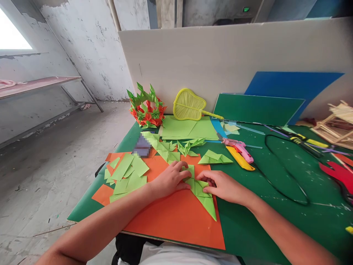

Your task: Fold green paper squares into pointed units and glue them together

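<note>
A folded light-green paper piece (pixel 199 190), creased and ending in a point toward me, lies on the orange sheet (pixel 176 221). My left hand (pixel 176 177) touches its upper left part, fingers curled with a gap between thumb and forefinger. At its right edge, my right hand (pixel 216 184) has thumb and fingers bent together on a flap of the paper. Just beyond are more folded green pieces, one long and stepped (pixel 165 149), one leaf-like (pixel 189 147) and one flat (pixel 215 157). Loose green paper pieces (pixel 129 175) lie to the left of my hands.
Behind stand a green and red paper crown (pixel 147 110) and a yellow fan (pixel 189 105). Green sheets (pixel 190 129) lie before them. On the right are a yellow cutter (pixel 239 159), a pink glue gun (pixel 238 148) with a black cord, and red scissors (pixel 338 173).
</note>
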`<state>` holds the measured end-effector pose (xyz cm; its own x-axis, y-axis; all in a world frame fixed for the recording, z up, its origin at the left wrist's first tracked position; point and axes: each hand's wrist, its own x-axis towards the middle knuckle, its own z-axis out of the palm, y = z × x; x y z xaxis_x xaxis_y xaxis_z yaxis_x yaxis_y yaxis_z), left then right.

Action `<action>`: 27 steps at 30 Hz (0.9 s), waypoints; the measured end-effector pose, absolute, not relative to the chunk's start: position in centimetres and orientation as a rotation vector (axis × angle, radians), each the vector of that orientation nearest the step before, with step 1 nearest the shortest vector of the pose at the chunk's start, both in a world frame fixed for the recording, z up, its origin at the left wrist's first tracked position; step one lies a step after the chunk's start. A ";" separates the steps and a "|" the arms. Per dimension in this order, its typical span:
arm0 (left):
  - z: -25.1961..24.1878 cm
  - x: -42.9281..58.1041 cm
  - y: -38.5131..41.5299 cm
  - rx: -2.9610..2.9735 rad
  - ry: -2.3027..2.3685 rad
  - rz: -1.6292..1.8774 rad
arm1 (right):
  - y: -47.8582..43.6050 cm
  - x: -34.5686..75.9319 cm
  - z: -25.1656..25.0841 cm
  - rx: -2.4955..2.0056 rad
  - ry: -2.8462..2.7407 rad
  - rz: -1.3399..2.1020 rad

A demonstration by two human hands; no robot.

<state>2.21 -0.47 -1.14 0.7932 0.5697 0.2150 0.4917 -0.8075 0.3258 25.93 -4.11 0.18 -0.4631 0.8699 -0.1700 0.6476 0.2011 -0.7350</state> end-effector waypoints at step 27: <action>-1.6 2.4 -0.4 2.583 0.731 0.431 | 2.1 40.3 -2.9 -2.310 -1.677 0.302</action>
<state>2.39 -0.42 -1.60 0.8139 0.5532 0.1779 0.4232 -0.7740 0.4710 40.32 2.09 -2.91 0.3083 0.9512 -0.0093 0.8949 -0.2933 -0.3364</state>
